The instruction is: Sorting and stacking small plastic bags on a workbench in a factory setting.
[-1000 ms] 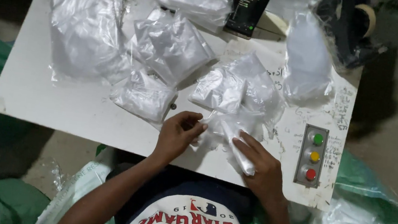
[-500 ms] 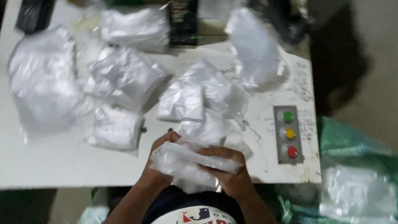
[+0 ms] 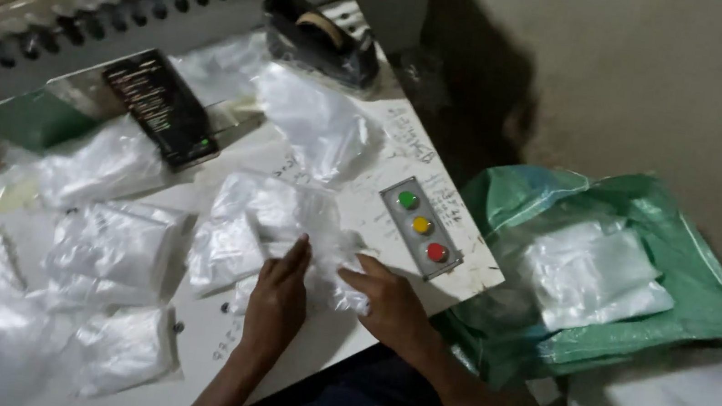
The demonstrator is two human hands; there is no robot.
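Observation:
My left hand (image 3: 276, 298) rests flat on a clear plastic bag (image 3: 262, 223) holding white material, near the front edge of the white table (image 3: 307, 343). My right hand (image 3: 390, 306) pinches the crumpled right end of the same bag, just left of a grey button panel (image 3: 420, 227) with green, yellow and red buttons. Both hands press the bag against the tabletop.
More filled clear bags lie left (image 3: 112, 250), front left (image 3: 127, 349) and behind (image 3: 320, 125). A black remote-like device (image 3: 162, 105) and a tape dispenser (image 3: 317, 37) sit at the back. A green sack (image 3: 610, 270) with white bags lies on the floor to the right.
The bag that I held up in both hands near my chest is now laid on the table under them. The camera has swung right, showing the green sack.

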